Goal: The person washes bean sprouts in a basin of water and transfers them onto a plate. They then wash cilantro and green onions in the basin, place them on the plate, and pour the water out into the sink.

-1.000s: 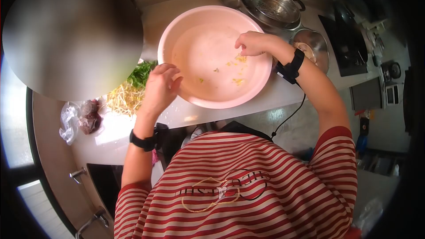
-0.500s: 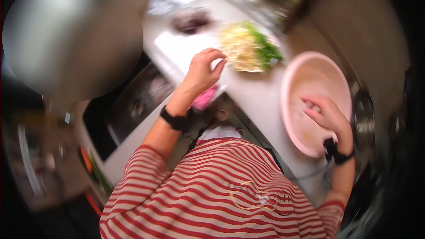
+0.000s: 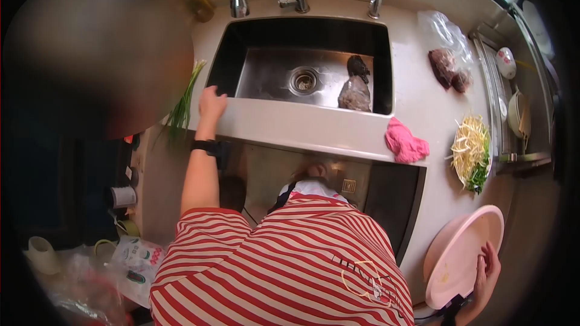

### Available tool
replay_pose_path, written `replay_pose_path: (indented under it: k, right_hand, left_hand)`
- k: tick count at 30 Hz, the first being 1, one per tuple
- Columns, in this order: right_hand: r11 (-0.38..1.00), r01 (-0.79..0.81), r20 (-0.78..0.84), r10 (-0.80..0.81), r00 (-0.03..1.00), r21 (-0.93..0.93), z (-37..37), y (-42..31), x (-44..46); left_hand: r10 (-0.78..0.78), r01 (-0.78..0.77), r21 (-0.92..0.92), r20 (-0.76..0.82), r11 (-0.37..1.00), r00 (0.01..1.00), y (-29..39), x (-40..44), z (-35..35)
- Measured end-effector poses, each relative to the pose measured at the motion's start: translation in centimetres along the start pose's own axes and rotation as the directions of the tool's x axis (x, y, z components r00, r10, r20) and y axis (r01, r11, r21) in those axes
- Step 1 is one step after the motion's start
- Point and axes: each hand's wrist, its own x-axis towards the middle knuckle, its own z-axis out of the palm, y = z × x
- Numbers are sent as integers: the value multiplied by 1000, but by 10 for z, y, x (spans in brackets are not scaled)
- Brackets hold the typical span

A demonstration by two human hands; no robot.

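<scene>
Left hand: the left hand point(image 3: 211, 105) has shifted from beside the basin point(image 3: 457, 259) to the front-left corner of the sink point(image 3: 272, 72); its fingers are bent, thumb apart, with nothing visible between them.
Sink: now fully in view, set into the bench point(image 3: 272, 121); a dark bundle point(image 3: 358, 67) and a grey bag point(image 3: 355, 95) lie near its right wall.
Pink cloth point(image 3: 406, 140): on the bench's front edge, beside the sink's front-right corner.
Bean sprouts point(image 3: 469, 145): heaped with green leaves point(image 3: 480, 175) on the right-hand stretch of the bench.
Basin: on that same stretch, nearer the wearer; yellow bits point(image 3: 445, 278) show inside.
Right hand point(image 3: 488, 265): remains at the basin, over its right side; fingers bent, grip cannot be told.
Effect on work: attention appears divided between sink and basin, the hands being well apart.
Hidden, left: a blurred patch point(image 3: 96, 54) fills the upper left and borders the spring onions point(image 3: 188, 96), possibly covering part.
Hidden, right: the right forearm is cut off below; contact with the basin cannot be confirmed.
</scene>
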Motion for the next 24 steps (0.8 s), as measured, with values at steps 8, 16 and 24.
replay_pose_path:
  k: [8, 16, 24]
  right_hand:
    - [984, -177, -132, 178, 975, 21, 42, -90, -24]
    - [996, -85, -56, 87, 995, 25, 91, -148, 3]
    - [988, 146, 126, -138, 982, -55, 101, -207, 32]
  left_hand:
    - [-510, 494, 168, 66, 853, 858, -124, 88, 16]
    - [-378, 341, 203, 186, 918, 907, -127, 99, 12]
    - [79, -73, -35, 225, 997, 971, -89, 90, -1]
